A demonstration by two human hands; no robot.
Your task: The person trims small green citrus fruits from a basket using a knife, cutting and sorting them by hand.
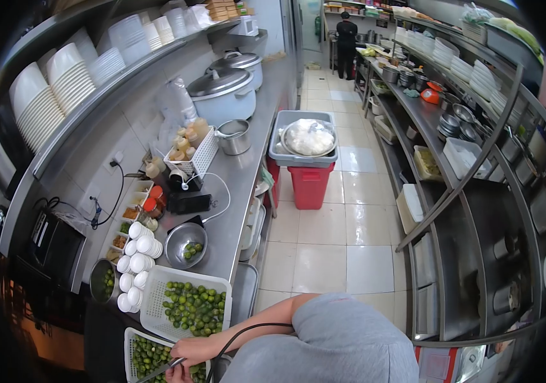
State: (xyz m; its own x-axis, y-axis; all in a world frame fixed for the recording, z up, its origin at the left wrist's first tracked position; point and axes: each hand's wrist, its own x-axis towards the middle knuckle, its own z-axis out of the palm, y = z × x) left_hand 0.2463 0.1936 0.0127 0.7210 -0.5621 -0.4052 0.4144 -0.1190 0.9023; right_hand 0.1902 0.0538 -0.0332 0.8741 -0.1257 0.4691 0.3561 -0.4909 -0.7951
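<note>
My right hand (191,352) is closed around a narrow grey metal tool that looks like a knife (157,373), over a white basket (127,345) of small green limes (147,355) at the bottom edge. Its tip runs down and left out of the frame. A black cable lies across my forearm. Just beyond stands a larger white perforated basket (151,305) with whole limes (193,307) heaped toward its right side. My left hand does not show.
A steel bowl (175,246) holding a few limes, stacked white cups (139,262) and a dark pot (96,281) with limes stand on the counter. A red bin (307,190) carries a grey tub. Shelving lines the right; a person (346,43) stands far back.
</note>
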